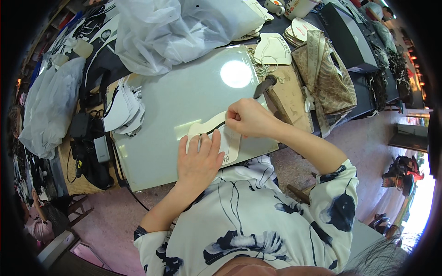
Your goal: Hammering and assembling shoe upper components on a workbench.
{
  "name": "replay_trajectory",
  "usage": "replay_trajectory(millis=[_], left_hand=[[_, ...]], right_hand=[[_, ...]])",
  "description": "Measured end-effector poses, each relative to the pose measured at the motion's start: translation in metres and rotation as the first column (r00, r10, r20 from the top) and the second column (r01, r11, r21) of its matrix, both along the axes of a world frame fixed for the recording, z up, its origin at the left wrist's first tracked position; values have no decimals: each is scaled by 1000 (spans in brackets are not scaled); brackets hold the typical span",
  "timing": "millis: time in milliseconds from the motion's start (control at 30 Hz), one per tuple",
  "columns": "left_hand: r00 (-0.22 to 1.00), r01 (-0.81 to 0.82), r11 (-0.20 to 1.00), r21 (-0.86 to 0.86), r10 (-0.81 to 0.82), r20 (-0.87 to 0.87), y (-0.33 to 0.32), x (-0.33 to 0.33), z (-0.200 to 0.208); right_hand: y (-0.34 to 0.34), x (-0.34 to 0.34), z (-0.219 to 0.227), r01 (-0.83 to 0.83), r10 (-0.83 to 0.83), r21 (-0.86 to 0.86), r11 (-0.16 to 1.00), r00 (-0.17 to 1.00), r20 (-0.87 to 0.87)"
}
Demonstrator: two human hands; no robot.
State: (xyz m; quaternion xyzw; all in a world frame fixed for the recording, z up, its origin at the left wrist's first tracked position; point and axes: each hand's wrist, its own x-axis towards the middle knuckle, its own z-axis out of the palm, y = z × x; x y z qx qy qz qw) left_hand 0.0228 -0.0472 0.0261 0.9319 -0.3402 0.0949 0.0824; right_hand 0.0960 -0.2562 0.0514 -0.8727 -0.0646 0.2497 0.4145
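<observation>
A white, curved flat piece with dark printed marks lies on the glossy pale board, near its front edge. Along it runs a thin black strip. My left hand lies palm down on the piece, its fingers spread across the near end of the strip. At the far right of the piece, the thumb and forefinger of my right hand are pinched together at the strip's other end. My fingers partly hide that tip.
A hammer lies right of the board, beside pale cord. White cut pieces are stacked at left. Behind is a large plastic bag. A brown patterned bag and black box stand at right; cables hang over the left edge.
</observation>
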Motion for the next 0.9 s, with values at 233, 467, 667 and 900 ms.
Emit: replay_trajectory(millis=[233, 467, 667, 900], left_hand=[[999, 28, 997, 65, -31, 39, 0, 7, -1], [988, 150, 988, 25, -149, -31, 2, 26, 9], [976, 206, 978, 31, -203, -78, 3, 33, 15], [964, 229, 973, 39, -221, -145, 0, 40, 25]], right_hand=[[-4, -1, -1, -12, 11, 3, 1000, 999, 38], [-8, 2, 1, -7, 7, 2, 1000, 1000, 11], [-11, 2, -2, -22, 22, -2, 1000, 999, 23], [-12, 3, -1, -33, 38, -62, 998, 996, 75]])
